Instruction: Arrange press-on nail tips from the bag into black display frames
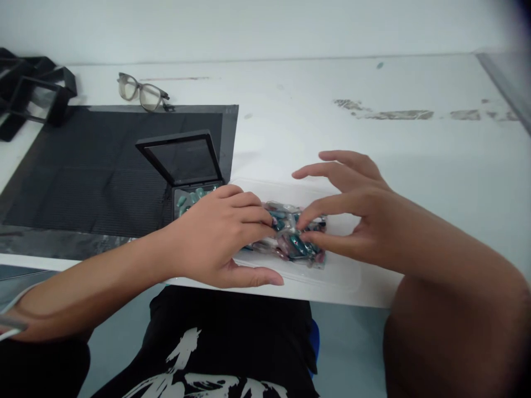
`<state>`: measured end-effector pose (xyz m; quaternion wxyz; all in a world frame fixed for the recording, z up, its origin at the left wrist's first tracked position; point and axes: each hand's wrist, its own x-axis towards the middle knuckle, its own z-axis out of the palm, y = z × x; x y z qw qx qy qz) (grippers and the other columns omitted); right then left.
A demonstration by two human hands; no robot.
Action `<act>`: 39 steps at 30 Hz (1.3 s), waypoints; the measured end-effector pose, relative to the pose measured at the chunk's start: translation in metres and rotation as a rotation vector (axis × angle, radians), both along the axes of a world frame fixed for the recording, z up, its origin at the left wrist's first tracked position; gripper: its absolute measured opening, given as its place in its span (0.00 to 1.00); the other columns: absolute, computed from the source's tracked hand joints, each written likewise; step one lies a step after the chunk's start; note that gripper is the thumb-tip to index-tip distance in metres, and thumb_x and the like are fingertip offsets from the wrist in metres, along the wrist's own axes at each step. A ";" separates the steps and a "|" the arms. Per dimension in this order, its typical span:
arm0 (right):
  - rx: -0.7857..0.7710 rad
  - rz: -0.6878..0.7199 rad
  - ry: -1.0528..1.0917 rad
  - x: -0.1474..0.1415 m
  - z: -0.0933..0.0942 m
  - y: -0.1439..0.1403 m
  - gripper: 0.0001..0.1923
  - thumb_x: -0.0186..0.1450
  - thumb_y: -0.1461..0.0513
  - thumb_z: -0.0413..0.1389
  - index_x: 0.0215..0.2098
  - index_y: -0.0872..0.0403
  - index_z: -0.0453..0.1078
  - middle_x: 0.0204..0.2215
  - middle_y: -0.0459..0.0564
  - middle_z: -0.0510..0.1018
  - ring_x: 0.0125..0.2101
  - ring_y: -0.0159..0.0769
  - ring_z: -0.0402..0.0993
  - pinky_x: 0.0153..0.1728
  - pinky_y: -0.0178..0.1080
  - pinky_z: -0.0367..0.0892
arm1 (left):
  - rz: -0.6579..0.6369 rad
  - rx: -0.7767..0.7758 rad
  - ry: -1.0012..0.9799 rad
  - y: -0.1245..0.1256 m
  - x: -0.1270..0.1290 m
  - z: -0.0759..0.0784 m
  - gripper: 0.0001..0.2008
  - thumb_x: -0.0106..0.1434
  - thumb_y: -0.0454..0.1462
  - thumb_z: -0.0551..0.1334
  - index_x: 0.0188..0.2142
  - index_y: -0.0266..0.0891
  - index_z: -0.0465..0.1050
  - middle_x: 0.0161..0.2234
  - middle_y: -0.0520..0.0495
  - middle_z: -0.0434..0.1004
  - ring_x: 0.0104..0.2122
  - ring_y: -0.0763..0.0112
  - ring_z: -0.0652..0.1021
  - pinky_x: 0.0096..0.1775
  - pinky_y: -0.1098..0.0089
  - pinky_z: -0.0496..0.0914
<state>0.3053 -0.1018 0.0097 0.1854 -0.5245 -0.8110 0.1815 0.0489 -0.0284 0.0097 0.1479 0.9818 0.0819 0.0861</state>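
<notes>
A clear plastic bag of small teal and dark pieces [290, 237] lies on the white worktop [373, 166], close to its near edge. The left hand [219, 237] closes its grip on the bag's left end, thumb flat on the worktop below it. The right hand [357, 215] pinches the bag's right part between thumb and forefinger, its other fingers spread above. Just behind the left hand stands an open black case [182, 166] on a dark mat [83, 177]. Glasses [143, 94] lie farther back. To the right, the worktop is bare and wide.
</notes>
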 end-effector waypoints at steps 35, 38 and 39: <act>-0.166 -0.049 0.077 0.005 -0.001 0.000 0.10 0.65 0.48 0.58 0.38 0.41 0.77 0.59 0.42 0.74 0.67 0.52 0.58 0.62 0.62 0.62 | -0.021 0.004 -0.051 0.000 0.000 -0.003 0.29 0.69 0.56 0.56 0.57 0.38 0.71 0.48 0.48 0.82 0.48 0.61 0.78 0.49 0.60 0.64; -0.080 -0.065 0.103 0.005 0.004 0.000 0.11 0.66 0.48 0.57 0.39 0.43 0.76 0.58 0.43 0.74 0.65 0.52 0.60 0.61 0.61 0.63 | -0.044 0.006 -0.076 0.002 0.000 -0.004 0.26 0.69 0.55 0.56 0.55 0.41 0.73 0.49 0.49 0.81 0.49 0.61 0.78 0.49 0.61 0.64; -0.055 -0.072 0.099 0.004 0.005 -0.001 0.11 0.66 0.49 0.57 0.40 0.43 0.75 0.58 0.43 0.74 0.65 0.51 0.61 0.61 0.61 0.64 | -0.048 0.006 -0.078 0.002 0.000 -0.004 0.24 0.69 0.55 0.56 0.54 0.42 0.74 0.49 0.50 0.81 0.49 0.62 0.78 0.48 0.61 0.64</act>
